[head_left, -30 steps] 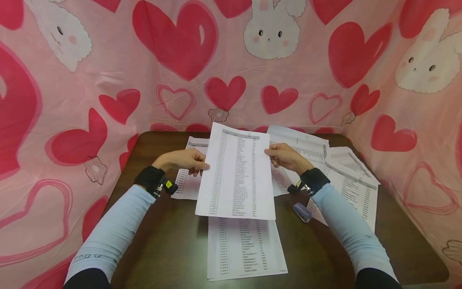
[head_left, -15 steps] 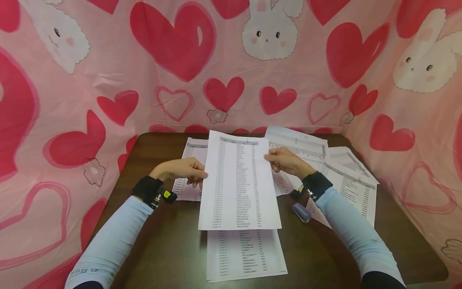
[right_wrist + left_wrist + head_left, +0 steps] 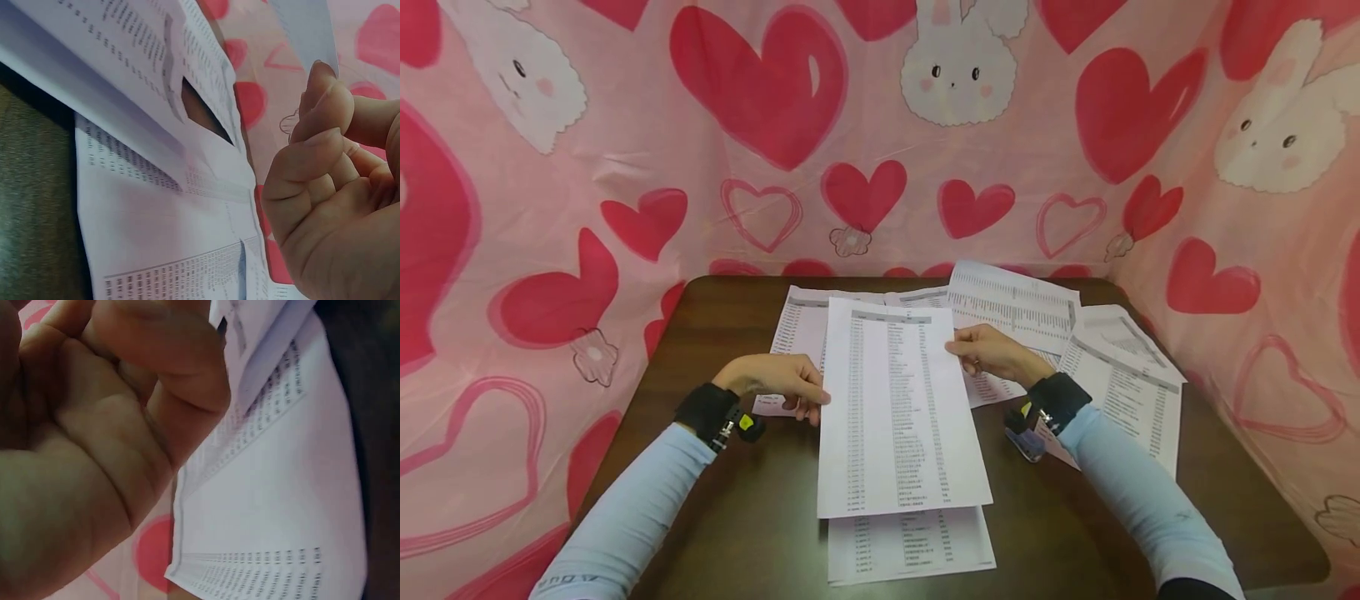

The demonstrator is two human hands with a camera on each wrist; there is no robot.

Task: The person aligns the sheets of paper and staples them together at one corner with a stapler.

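Note:
A printed sheet of paper (image 3: 898,408) hangs between my hands, tilted over the table. My left hand (image 3: 782,383) pinches its left edge with thumb and curled fingers. On the other side, my right hand (image 3: 988,350) pinches the right edge near the top; the right wrist view shows thumb and forefinger (image 3: 325,106) meeting on the paper. Below, another printed sheet (image 3: 917,546) lies on the table, its upper part hidden by the held one. In the left wrist view, the left palm (image 3: 94,437) covers much of the frame, beside a printed page (image 3: 269,481).
Behind the held sheet lie more printed pages (image 3: 797,325), and a further page (image 3: 1015,304) at the back right. Several sheets (image 3: 1120,400) overlap on the right. A purple stapler (image 3: 1026,444) sits by my right wrist on the brown table (image 3: 737,517). Heart-patterned cloth (image 3: 887,125) surrounds the table.
Both hands have lowered the held sheet toward me, so it covers more of the sheet on the table. More of the pages behind it show. Both grips stay.

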